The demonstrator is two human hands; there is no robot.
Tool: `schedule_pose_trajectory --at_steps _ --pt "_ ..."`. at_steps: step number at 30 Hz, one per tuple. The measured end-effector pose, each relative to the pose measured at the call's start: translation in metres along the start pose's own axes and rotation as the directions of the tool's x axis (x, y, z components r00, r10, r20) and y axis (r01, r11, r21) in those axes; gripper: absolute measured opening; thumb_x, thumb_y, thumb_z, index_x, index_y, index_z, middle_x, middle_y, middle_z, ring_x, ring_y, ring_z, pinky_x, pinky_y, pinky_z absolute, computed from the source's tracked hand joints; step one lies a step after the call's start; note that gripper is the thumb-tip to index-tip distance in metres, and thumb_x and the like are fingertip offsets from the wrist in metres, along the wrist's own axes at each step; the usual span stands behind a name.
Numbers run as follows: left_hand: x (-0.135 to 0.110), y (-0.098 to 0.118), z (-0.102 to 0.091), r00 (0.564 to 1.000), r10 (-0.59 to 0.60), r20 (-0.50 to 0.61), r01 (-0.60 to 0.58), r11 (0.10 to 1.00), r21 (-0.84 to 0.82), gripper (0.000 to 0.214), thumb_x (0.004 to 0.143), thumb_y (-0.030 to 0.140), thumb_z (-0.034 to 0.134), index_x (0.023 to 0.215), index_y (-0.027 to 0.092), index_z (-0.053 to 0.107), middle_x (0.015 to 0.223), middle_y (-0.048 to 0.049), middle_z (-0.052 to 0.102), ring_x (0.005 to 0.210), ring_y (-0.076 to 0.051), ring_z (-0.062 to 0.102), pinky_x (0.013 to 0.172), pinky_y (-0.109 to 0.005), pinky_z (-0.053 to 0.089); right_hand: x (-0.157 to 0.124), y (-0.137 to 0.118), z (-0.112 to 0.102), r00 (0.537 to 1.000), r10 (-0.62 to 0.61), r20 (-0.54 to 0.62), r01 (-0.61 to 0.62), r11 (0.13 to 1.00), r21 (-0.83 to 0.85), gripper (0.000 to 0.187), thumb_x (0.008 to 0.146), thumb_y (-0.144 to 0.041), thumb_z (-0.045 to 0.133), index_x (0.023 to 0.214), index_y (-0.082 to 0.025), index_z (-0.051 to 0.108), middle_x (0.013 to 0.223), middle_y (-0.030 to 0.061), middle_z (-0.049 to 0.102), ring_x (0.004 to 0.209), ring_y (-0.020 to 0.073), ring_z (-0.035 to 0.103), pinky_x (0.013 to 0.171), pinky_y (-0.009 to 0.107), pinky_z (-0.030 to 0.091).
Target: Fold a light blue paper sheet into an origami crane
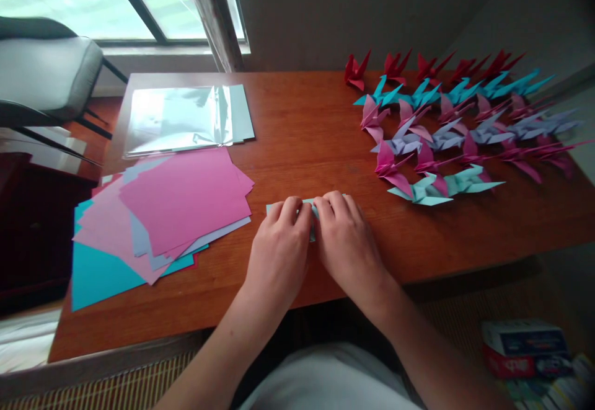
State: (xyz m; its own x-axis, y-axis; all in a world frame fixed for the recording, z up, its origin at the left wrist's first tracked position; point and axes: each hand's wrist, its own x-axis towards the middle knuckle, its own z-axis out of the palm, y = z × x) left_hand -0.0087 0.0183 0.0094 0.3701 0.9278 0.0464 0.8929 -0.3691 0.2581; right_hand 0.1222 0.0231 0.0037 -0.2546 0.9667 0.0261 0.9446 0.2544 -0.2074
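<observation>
Shirt front [339, 379]: pale cloth at the bottom edge, between two bare forearms [237, 351] that reach forward over the near edge of the wooden table [302, 137]

Mint paper [312, 234]: on the tabletop near its front edge, mostly hidden under both hands; a narrow part shows between them and thin strips show past the fingertips, so its full shape cannot be told

Left hand [282, 236]: fingers curled down and close together, closed on the paper's left part; how the thumb presses underneath is hidden

Right hand [346, 230]: closed on the right part in the same way, its fingertips just beside the left hand's

Handling: likely very light, thin and crisp, easy to crease and easy to tear; it may slide on the smooth wood unless pressed down

Hold: best taken by the edges between thumb and fingertips, or pinned flat with light pressure, as a hard squeeze could leave stray creases

Loose sheets [186, 199]: fanned to the left in magenta, pink, lavender and turquoise

Clear packet [171, 118]: shiny film over pale sheets, behind the fan

Folded birds [423, 191]: rows by colour on the right, red farthest, two mint ones nearest
</observation>
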Motion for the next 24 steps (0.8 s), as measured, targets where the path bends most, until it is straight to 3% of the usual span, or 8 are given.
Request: schedule_pose_trajectory --at_steps 6,12,24 --pt "-0.005 0.009 0.007 0.997 -0.004 -0.078 0.008 0.999 0.053 0.026 0.09 0.015 0.059 0.116 0.012 0.063 0.12 -0.015 0.062 0.107 -0.031 0.058 0.093 -0.043 0.054 -0.01 -0.002 0.007 0.996 -0.018 -0.087 0.014 0.999 -0.051 0.022 0.098 -0.017 0.055 0.119 -0.016 0.06 0.12 0.0123 0.064 0.103 0.0281 0.055 0.085 0.041 0.043" --pt "-0.005 0.013 0.005 0.998 -0.051 -0.025 0.052 0.998 0.041 0.026 0.092 0.016 0.053 0.116 0.013 0.062 0.119 -0.0166 0.063 0.112 -0.033 0.057 0.093 -0.045 0.054 -0.014 0.0 0.007 0.994 -0.033 -0.102 0.026 0.997 -0.076 0.022 0.1 -0.018 0.051 0.12 -0.018 0.06 0.121 0.0129 0.066 0.103 0.0271 0.056 0.084 0.04 0.041" --pt "-0.007 0.015 0.009 0.995 -0.082 -0.059 0.084 0.995 0.045 0.026 0.094 0.017 0.052 0.117 0.012 0.061 0.123 -0.0163 0.062 0.112 -0.033 0.057 0.093 -0.044 0.054 -0.017 0.01 0.008 0.992 -0.048 -0.113 0.043 0.998 -0.047 0.026 0.1 -0.021 0.05 0.123 -0.019 0.063 0.12 0.0122 0.066 0.105 0.0282 0.055 0.086 0.042 0.04"
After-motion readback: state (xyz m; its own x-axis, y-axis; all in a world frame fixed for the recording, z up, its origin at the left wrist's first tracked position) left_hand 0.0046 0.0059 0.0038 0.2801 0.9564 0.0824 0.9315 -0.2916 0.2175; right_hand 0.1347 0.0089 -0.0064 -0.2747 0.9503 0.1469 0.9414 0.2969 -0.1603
